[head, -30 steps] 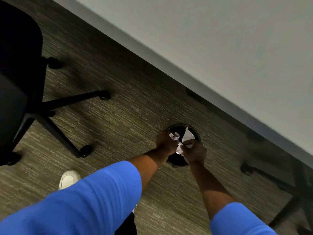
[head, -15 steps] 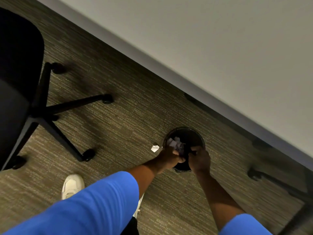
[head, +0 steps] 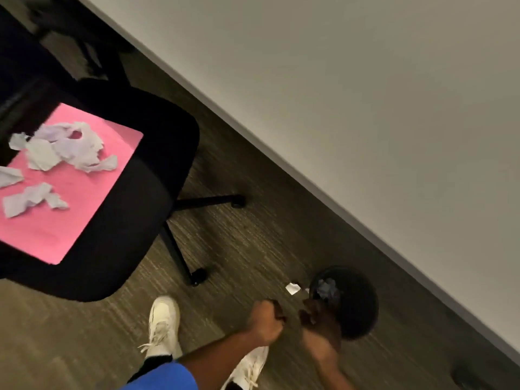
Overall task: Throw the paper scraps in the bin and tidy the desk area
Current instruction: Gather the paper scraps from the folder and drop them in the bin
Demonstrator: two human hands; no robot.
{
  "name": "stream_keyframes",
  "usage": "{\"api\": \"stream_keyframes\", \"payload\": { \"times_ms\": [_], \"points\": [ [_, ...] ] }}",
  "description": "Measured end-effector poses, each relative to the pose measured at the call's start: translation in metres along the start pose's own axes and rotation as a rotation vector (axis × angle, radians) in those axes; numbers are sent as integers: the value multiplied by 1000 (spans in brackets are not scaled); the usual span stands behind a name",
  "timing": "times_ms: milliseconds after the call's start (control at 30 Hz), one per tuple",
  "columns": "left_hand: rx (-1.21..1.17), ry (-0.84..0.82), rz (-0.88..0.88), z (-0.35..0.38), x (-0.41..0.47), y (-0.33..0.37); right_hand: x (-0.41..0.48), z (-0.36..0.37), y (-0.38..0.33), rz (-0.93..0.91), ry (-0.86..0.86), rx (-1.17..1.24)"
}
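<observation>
Bright blue short sleeve [head: 166,377] on left arm, forearms bare down to left hand [head: 266,319] and right hand [head: 320,322], white lace-up sneakers [head: 164,325] with white laces, black sock [head: 156,358] above the left one.

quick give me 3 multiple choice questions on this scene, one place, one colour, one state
1. Where is the small white scrap nearest the bin? A inside it; B on the carpet beside it; C on a shelf
2. What colour is the sheet on the chair seat? A pink; B green; C yellow
3. The bin is: A tipped over; B lidded; C upright and open

Answers: 1 B, it lies just outside the rim. 2 A, it shows bright pink under the white scraps. 3 C, its open mouth shows crumpled paper.
</observation>
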State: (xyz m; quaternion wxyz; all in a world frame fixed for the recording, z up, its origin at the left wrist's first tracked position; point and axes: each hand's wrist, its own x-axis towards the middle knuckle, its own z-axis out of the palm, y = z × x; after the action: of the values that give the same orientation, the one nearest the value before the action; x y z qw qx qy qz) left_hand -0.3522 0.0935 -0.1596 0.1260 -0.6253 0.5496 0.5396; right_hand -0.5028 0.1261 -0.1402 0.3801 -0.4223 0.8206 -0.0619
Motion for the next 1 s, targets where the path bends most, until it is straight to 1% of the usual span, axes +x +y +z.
{"api": "stream_keyframes", "payload": {
  "times_ms": [67,133,167,300,400,567,600,667,733,833,900,1000],
  "points": [
    [-158,53,-47,-3,24,-43,-5,5,-29,-55,-30,-20],
    [-240,97,-111,-33,19,-58,-6,7,-65,-121,-46,-30],
    [-245,130,-119,-55,9,-57,-8,7,-87,-140,-61,-25],
    [-204,301,-55,-162,-55,-39,-9,9,-176,-206,-146,5],
    [-204,480,-41,-227,-80,-48,-7,14,-243,-301,-122,1],
    [-98,841,-50,-331,-124,-68,-5,32,-347,-529,-80,-14],
    [-71,920,-57,-349,-129,-75,-5,36,-366,-588,-80,-24],
    [-37,1014,-146,-379,-133,-95,-7,42,-404,-682,-97,-58],
    [-34,986,-320,-405,-133,-115,-5,51,-439,-758,-123,-135],
    [-76,869,-530,-433,-130,-147,-5,66,-484,-817,-176,-304],
    [-112,834,-594,-443,-124,-168,-6,77,-512,-860,-211,-402],
    [-136,779,-614,-450,-115,-193,-5,96,-548,-882,-251,-494]
  ]
}}
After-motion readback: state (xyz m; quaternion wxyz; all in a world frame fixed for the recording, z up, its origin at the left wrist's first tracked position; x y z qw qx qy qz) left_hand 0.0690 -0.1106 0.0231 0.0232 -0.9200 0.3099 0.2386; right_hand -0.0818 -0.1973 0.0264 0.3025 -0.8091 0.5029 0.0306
